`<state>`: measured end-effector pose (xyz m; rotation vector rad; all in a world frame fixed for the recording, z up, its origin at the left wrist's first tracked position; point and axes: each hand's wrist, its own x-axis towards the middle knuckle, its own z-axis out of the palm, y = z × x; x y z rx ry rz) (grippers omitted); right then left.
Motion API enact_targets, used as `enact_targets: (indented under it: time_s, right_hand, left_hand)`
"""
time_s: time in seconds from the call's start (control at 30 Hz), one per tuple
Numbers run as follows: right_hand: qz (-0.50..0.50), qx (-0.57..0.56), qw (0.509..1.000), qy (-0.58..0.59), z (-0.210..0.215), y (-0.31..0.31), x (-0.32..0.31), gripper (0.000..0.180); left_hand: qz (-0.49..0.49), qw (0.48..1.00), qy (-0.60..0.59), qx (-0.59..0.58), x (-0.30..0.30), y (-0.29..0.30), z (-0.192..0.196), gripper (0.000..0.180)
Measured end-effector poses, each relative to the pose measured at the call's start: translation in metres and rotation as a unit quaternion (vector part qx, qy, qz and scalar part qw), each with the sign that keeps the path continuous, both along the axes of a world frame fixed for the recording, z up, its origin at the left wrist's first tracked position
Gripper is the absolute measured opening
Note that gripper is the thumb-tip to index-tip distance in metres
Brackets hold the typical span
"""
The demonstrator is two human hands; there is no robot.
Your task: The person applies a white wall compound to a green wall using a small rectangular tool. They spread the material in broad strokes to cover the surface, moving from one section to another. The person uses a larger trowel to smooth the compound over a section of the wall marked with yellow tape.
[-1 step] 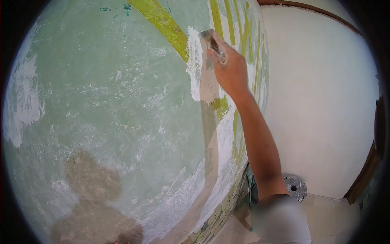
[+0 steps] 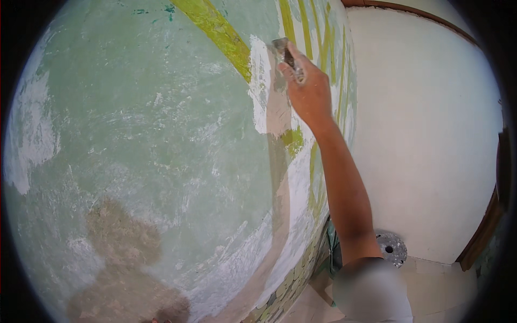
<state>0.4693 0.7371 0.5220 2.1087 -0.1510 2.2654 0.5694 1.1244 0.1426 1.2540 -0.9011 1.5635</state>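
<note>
My right hand (image 2: 311, 97) is raised high against the green wall (image 2: 134, 107), fingers wrapped round the handle of a putty knife (image 2: 281, 45). The knife's broad metal blade points up and lies at the wall, over a patch of white filler (image 2: 260, 91). Pale smears mark my fingers. Left of the blade runs a slanting yellow-green band (image 2: 221, 37), and narrower upright bands (image 2: 303, 29) stand beyond my hand. My left hand does not show; a tiny reddish bit at the lower edge is too small to name.
A plain white surface (image 2: 420, 107) rises at the right, with brown trim (image 2: 479, 231) beside it. Below my arm are a speckled round object with a central hole (image 2: 397, 250) and pale floor tiles (image 2: 431, 285). Stone-patterned edging (image 2: 285, 293) runs along the wall's foot.
My right hand and the putty knife have shifted slightly to the right along the wall. The grip stays the same.
</note>
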Motion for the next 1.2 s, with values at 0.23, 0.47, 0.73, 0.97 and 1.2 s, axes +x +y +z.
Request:
enact_targets:
  time_s: [0.23,0.47,0.73,0.97,1.2]
  right_hand:
    - [0.001,-0.017,1.0,-0.003,-0.002,0.002,0.005,0.047]
    - [0.007,-0.019,1.0,-0.005,-0.005,-0.005,0.006,0.047]
    - [-0.042,0.002,0.999,0.013,-0.005,-0.002,0.001,0.048]
    - [-0.039,-0.041,0.998,-0.014,-0.005,-0.007,0.006,0.045]
    - [-0.003,-0.065,0.997,-0.029,-0.006,-0.008,0.011,0.045]
  left_hand:
    - [-0.016,0.999,0.037,-0.009,-0.006,0.004,-0.002,0.007]
    - [-0.017,1.0,0.01,-0.02,-0.001,0.002,-0.004,0.008]
    - [-0.036,0.999,0.02,-0.018,-0.001,0.003,-0.004,0.01]
    - [0.006,1.0,0.023,-0.003,-0.005,0.001,0.001,0.011]
    - [-0.008,1.0,0.006,-0.02,-0.003,0.0,0.002,0.01]
